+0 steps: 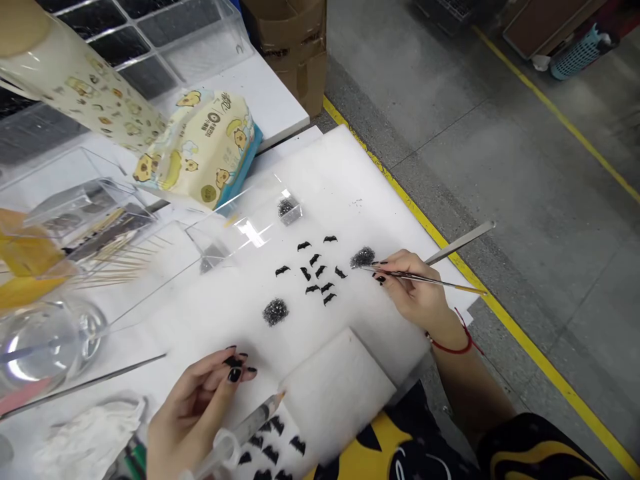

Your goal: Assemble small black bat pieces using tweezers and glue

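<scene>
Between the fingertips of my left hand (200, 400) is a small black bat-shaped piece (233, 362). My right hand (413, 287) is closed around a slim metal pointed tool (440, 283), like tweezers, whose tip touches a pile of black glittery grains (363, 257). A flat metal strip (460, 243) also sticks out behind that hand; whether it belongs to the same tool I cannot tell. Several black bat pieces (320, 271) lie on the white foam sheet (350, 173). More bat pieces (271, 454) lie near my left wrist, beside a syringe (250, 425).
A second grain pile (275, 312) sits left of the bats. A clear acrylic box (250, 230), a wipes pack (205, 150) and a tall patterned bottle (100, 87) stand behind. At left are thin wooden sticks (123, 263) and a clear round container (45, 347). A smaller foam block (337, 387) lies in front.
</scene>
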Available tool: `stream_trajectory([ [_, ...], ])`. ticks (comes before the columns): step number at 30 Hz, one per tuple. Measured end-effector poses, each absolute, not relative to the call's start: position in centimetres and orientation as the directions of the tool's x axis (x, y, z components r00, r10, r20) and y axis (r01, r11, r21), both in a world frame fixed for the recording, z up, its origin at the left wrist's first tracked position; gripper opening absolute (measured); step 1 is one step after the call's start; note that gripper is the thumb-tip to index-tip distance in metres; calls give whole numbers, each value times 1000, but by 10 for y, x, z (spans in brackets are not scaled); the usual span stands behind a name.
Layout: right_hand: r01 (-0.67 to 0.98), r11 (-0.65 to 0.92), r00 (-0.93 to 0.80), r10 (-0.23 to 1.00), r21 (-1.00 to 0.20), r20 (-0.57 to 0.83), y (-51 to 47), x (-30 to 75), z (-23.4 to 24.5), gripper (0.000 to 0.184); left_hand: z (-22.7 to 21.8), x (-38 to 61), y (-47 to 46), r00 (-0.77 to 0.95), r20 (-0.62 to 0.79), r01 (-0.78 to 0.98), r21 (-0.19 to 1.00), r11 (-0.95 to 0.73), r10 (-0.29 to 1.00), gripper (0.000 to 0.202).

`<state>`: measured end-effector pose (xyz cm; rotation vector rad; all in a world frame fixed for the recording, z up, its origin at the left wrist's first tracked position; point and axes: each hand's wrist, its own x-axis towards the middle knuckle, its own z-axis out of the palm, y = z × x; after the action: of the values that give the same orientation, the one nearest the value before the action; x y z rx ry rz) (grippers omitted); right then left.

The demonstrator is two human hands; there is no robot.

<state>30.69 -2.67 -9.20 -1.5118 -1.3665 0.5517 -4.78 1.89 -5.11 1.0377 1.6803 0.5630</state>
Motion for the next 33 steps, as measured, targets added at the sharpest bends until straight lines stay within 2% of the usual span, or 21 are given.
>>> stream_trajectory([
  [9, 435, 120, 269, 929, -893, 255, -26, 307, -92, 7, -49, -46, 19, -64, -533, 369, 773, 516, 844, 44],
  [22, 444, 120, 245, 937, -888, 249, -26, 309, -93, 10, -46, -43, 19, -72, -528, 375, 772, 513, 846, 41],
  [28, 437, 117, 245, 939, -892, 243, -27, 309, -94, 11, -44, -40, 20, -84, -519, 371, 776, 510, 851, 46],
  [33, 427, 111, 251, 939, -897, 235, -27, 309, -94, 10, -45, -41, 19, -77, -532, 382, 765, 518, 843, 41],
])
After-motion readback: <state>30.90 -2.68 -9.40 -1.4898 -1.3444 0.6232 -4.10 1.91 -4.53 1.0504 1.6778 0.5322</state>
